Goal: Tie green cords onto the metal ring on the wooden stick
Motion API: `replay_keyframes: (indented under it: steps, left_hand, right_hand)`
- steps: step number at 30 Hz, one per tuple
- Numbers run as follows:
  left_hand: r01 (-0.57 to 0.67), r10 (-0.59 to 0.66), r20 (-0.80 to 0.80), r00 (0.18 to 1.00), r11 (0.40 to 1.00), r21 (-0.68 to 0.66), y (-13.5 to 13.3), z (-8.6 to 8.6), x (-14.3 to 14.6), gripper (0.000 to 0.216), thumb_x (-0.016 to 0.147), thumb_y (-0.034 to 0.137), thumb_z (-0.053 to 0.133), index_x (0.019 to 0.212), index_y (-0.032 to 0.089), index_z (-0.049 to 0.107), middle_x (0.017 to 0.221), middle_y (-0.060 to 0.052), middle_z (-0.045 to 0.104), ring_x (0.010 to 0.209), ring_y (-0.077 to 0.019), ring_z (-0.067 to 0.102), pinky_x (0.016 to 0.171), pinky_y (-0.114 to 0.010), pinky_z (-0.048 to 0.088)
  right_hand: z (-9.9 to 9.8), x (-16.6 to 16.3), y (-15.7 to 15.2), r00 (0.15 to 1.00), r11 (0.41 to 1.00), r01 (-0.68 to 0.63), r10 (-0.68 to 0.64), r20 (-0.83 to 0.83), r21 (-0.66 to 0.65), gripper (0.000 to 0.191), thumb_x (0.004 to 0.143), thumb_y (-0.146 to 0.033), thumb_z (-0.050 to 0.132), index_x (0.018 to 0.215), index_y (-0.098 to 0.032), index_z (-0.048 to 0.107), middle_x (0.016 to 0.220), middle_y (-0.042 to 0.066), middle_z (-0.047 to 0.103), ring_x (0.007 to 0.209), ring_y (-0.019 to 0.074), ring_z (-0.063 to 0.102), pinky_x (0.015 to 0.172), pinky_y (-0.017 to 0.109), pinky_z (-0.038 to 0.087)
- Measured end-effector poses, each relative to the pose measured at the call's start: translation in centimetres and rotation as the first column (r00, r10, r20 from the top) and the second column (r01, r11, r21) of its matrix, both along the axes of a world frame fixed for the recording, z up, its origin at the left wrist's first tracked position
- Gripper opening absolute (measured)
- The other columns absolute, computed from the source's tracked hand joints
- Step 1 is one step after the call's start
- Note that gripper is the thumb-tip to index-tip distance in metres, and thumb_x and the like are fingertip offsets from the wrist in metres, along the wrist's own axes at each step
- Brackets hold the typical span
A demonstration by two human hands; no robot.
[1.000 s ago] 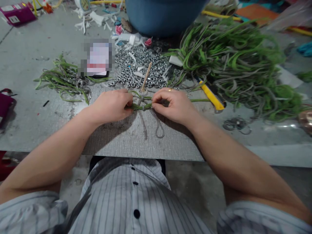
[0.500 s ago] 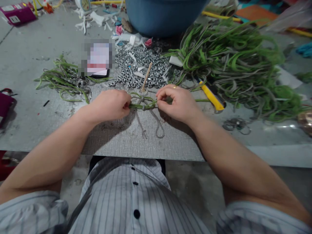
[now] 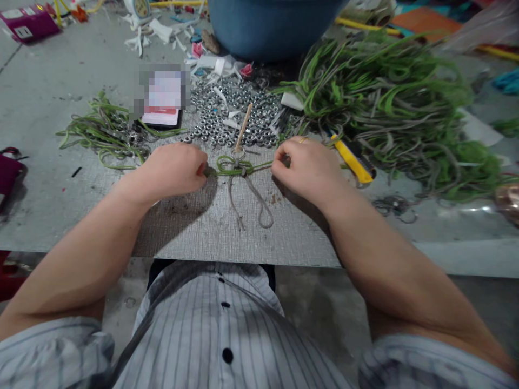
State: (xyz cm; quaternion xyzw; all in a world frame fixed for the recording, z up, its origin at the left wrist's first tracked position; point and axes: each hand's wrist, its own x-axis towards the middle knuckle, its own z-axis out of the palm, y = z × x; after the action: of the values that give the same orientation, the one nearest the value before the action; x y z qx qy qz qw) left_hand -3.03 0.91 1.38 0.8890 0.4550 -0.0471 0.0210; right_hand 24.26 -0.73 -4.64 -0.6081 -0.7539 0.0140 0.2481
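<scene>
Between my hands lies a knotted green and grey cord (image 3: pixel 235 166), with green loops at its left and a grey loop and loose end hanging toward me on the table. My left hand (image 3: pixel 175 170) is closed on the cord's left side; its fingertips are mostly turned out of sight. On the other side, my right hand (image 3: pixel 306 168) pinches the cord between thumb and forefinger, and the stretch up to the knot runs straight. A key ring (image 3: pixel 238 154) sits at the top of the knot, around the foot of a wooden stick (image 3: pixel 244 127) that stands tilted.
Many small metal rings (image 3: pixel 227 116) are spread behind the knot, before a blue tub (image 3: pixel 275 27). A phone (image 3: pixel 162 102) and a bundle of cords (image 3: pixel 103 132) lie left. A big cord heap (image 3: pixel 389 108) and a yellow cutter (image 3: pixel 352 159) lie right.
Both hands have moved apart, left hand to the left and right hand to the right. The green loops have drawn in and the knot is smaller and tighter.
</scene>
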Motion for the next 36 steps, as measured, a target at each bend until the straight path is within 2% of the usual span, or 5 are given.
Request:
replay_keyframes:
  steps: [11,16,19,29,36]
  left_hand:
    - [0.019,-0.018,-0.037,0.999,0.999,0.037,-0.2,0.5,-0.2,0.007,0.076,0.017,0.057,0.076,0.018,0.063,0.084,-0.009,0.067,0.095,-0.0290,0.065,0.088,-0.043,0.051]
    - [0.016,-0.037,0.193,0.981,0.994,0.110,-0.9,0.9,0.7,0.030,0.082,0.012,0.054,0.109,0.014,0.068,0.114,-0.015,0.069,0.112,-0.0328,0.063,0.101,-0.048,0.049]
    - [0.042,-0.057,0.298,0.953,0.997,0.058,-1.6,1.1,1.6,0.033,0.089,0.015,0.050,0.118,0.011,0.066,0.121,-0.018,0.066,0.101,-0.0266,0.066,0.084,-0.037,0.053]
    - [-0.418,0.361,0.273,0.891,0.889,0.187,-0.5,1.6,-0.4,0.023,0.096,0.020,0.049,0.097,0.014,0.071,0.120,-0.015,0.069,0.124,-0.0381,0.052,0.109,-0.058,0.038]
    - [-0.032,0.003,0.433,0.902,0.998,0.059,-1.5,-0.1,2.0,0.022,0.097,0.018,0.051,0.112,0.018,0.067,0.118,-0.012,0.066,0.106,-0.0244,0.063,0.094,-0.038,0.051]
  right_hand:
    - [0.2,0.5,-0.1,0.998,0.999,-0.023,0.025,0.057,-0.028,0.005,0.080,-0.019,0.061,0.083,-0.023,0.062,0.093,0.014,0.070,0.091,0.0339,0.066,0.083,0.050,0.048]
    - [0.7,-0.9,-0.5,0.971,0.968,-0.239,0.238,-0.019,-0.079,0.022,0.085,-0.019,0.057,0.102,-0.024,0.071,0.112,0.014,0.073,0.103,0.0338,0.067,0.090,0.050,0.051]
    - [0.6,-1.3,-0.7,0.963,0.957,-0.268,0.265,-0.047,-0.107,0.015,0.087,-0.022,0.059,0.093,-0.026,0.072,0.103,0.011,0.074,0.102,0.0329,0.066,0.090,0.050,0.051]
    - [0.5,-1.5,-0.5,0.960,0.955,-0.280,0.278,-0.035,-0.098,0.016,0.086,-0.019,0.057,0.080,-0.026,0.070,0.097,0.011,0.075,0.096,0.0315,0.065,0.089,0.048,0.051]
    - [0.9,-1.8,-0.7,0.939,0.933,-0.343,0.337,-0.066,-0.111,0.014,0.086,-0.022,0.056,0.080,-0.026,0.068,0.095,0.010,0.075,0.095,0.0301,0.067,0.088,0.047,0.051]
